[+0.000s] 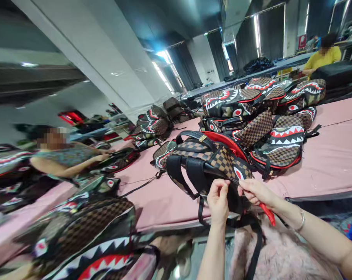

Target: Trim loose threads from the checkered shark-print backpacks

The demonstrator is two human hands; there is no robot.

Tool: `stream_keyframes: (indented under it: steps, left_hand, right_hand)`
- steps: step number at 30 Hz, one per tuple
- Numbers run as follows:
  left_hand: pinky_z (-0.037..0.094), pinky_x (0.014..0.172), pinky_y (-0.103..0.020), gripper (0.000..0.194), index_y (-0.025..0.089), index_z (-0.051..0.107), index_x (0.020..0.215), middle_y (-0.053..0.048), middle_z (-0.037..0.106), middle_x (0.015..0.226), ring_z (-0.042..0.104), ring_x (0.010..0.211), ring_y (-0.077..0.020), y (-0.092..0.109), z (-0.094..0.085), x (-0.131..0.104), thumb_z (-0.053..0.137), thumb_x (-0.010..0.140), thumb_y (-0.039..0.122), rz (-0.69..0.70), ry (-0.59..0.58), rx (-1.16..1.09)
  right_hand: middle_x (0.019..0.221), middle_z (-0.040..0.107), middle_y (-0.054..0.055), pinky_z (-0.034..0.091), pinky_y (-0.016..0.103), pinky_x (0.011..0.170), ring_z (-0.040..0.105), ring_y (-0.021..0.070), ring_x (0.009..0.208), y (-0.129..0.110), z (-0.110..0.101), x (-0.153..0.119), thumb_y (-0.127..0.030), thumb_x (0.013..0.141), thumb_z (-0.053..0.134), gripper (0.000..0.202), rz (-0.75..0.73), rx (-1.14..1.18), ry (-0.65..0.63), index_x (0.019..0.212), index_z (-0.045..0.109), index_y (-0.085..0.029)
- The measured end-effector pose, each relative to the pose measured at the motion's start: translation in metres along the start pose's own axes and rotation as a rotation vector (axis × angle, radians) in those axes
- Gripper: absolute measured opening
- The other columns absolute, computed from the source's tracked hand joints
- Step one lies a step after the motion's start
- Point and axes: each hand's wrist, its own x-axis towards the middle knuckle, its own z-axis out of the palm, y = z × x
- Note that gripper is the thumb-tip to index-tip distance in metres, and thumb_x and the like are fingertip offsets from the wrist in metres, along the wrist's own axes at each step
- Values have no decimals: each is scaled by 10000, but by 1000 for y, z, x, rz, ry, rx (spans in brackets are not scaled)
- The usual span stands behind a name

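A brown checkered backpack (219, 155) lies on the pink-covered table in front of me, its black straps toward my left and a red lining showing behind. My left hand (219, 198) is closed in a pinch at the backpack's near lower edge. Close beside it, my right hand (256, 192) is closed too, fingertips at the same edge below the white-and-red eye patch. From under its palm pokes the red end of a slim tool (267, 214); the working end is hidden. Whatever fine piece lies between the fingertips is too small to make out.
More shark-mouth backpacks (286, 144) are piled behind on the pink table (333, 144). Others (100, 229) stand close at my left. A co-worker (65, 155) handles a bag at the left; another person in yellow (324, 56) sits far right.
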Motion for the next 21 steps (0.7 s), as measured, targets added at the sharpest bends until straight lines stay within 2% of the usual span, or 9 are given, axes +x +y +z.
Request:
stream_keyframes:
  steps: [6,13,16,18,19,21]
  left_hand:
    - [419,698,-233,159,167,543,689,-3,515,742,529,734,-122,1,1,0,628,728,296,-9,24,28]
    - [431,729,-265,123,175,538,722,-18,536,778,539,768,-138,1,-4,-4,593,757,279,45,-34,73]
    - [437,705,-287,219,170,545,681,-35,559,733,547,742,-150,23,-10,-2,457,844,288,140,-198,197]
    - [440,660,-296,310,170,567,652,-45,570,681,550,701,-161,49,-13,7,397,866,315,318,-352,370]
    - [442,650,-298,272,175,586,679,-45,582,683,552,696,-165,64,-14,15,433,850,320,432,-384,484]
    - [449,699,-305,102,193,606,776,-39,613,741,561,741,-170,92,-13,35,550,787,278,610,-314,745]
  right_hand:
    - [378,217,-137,70,133,297,114,-2,301,6,-4,2,-634,706,515,477,28,4,2,670,481,-159]
    - [380,221,-133,56,141,304,95,0,314,10,-5,7,-579,732,543,432,-16,87,-61,654,462,-162]
    - [408,219,-125,68,148,321,98,5,334,11,-8,6,-541,772,524,396,-93,181,-55,676,469,-161]
    - [445,225,-116,81,155,339,109,11,359,9,-9,6,-534,787,510,385,-181,213,-15,715,489,-157]
    - [468,231,-110,85,159,348,116,15,374,8,-9,7,-533,792,505,380,-238,209,15,747,502,-156]
    - [509,236,-98,95,168,363,132,28,402,4,-9,10,-535,801,491,376,-358,162,79,822,515,-161]
